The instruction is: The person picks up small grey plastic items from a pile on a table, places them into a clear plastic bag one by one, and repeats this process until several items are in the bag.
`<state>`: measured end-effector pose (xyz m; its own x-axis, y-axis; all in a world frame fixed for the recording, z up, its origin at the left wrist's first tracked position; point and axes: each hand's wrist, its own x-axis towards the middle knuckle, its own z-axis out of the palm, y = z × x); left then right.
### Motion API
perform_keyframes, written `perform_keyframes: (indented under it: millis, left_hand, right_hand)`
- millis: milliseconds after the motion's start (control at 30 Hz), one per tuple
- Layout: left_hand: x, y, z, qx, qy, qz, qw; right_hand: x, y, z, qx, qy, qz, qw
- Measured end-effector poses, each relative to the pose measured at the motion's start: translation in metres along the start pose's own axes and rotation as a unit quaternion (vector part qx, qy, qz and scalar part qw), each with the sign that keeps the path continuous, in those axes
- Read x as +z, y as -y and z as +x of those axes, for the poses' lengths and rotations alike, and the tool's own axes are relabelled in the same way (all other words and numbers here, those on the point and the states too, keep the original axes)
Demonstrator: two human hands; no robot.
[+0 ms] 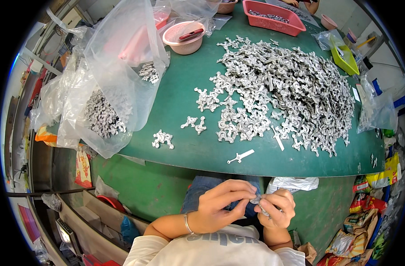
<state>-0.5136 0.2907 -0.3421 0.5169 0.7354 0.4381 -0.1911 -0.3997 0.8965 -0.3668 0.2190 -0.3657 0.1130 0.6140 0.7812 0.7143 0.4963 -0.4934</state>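
Pinching small silvery part in fingertips of left hand and right hand, lower centre of frame, likely two-handed to steady something so small, below worktop bearing silvery heap, upper right.

On the table, a heap of metal parts lies right of a plastic bag, with a bowl between (farther back) and a tray behind the heap.
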Motion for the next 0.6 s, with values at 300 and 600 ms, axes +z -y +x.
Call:
perform_keyframes:
  millis: [300, 600]
  left_hand:
    - [0.005, 0.002, -0.003, 0.02, -0.02, 0.074, 0.997]
    - [0.008, 0.0, 0.0, -0.073, -0.045, 0.055, 0.995]
  right_hand:
    - [0.009, 0.0, -0.002, 0.1, -0.054, 0.13, 0.985]
    - [0.011, 0.004, -0.003, 0.236, -0.062, 0.179, 0.953]
